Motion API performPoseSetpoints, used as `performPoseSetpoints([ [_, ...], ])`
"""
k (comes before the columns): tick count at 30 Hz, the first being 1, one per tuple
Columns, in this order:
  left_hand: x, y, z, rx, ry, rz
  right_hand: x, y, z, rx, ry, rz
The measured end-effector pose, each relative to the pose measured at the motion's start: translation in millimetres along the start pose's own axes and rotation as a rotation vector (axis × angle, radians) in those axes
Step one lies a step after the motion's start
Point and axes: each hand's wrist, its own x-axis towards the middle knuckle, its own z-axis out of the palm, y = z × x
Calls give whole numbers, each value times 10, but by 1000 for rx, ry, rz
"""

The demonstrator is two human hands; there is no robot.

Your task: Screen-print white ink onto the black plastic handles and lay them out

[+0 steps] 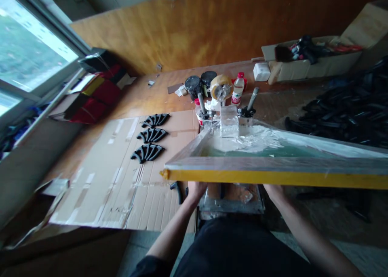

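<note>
A screen-printing frame (273,164), wooden-looking with yellow tape on its near edge, is tilted up across the middle of the head view. White ink (257,139) is smeared over its green mesh, and a clamp block (229,121) holds its far side. My left hand (196,189) reaches under the near edge, its fingers hidden by the frame. Farther right, my right hand (274,192) goes beneath the same edge, fingers also out of sight. Between them lies the print base (232,206). A black curved handle (177,191) rests just left of my left hand.
Cardboard sheet (100,180) on the left bears three fanned rows of black handles (147,152). Behind the frame stand black jars (193,87), a tape roll (221,87) and a red-capped bottle (238,89). A large pile of black parts (345,107) and an open carton (318,65) occupy the right.
</note>
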Motion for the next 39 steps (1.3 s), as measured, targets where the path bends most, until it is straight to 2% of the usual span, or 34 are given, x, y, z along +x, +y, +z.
performPoseSetpoints([
  [3,-341,163,246,78,2,41,-40,-110,192,-59,-12,-94],
  [5,-436,257,359,164,18,44,-84,-215,367,-136,-90,-225],
  [7,-500,273,374,213,14,21,-140,-296,534,-209,-208,-375],
  [10,-645,128,252,235,-30,26,-219,-296,720,-303,-368,-537],
  [13,-829,-100,144,254,-61,40,-289,-146,865,-437,-500,-643],
  [18,-943,-308,216,208,-50,56,-429,188,1079,-637,-696,-781],
  [21,-923,-331,267,184,-48,58,-527,333,1040,-718,-746,-821],
  [26,-909,-347,260,154,-39,91,-640,439,788,-773,-763,-826],
  [28,-909,-360,260,152,-33,108,-635,420,792,-786,-762,-813],
  [33,-904,-381,282,154,-19,117,-594,329,956,-745,-747,-785],
  [39,-890,-385,290,139,-22,118,-672,310,810,-865,-757,-834],
])
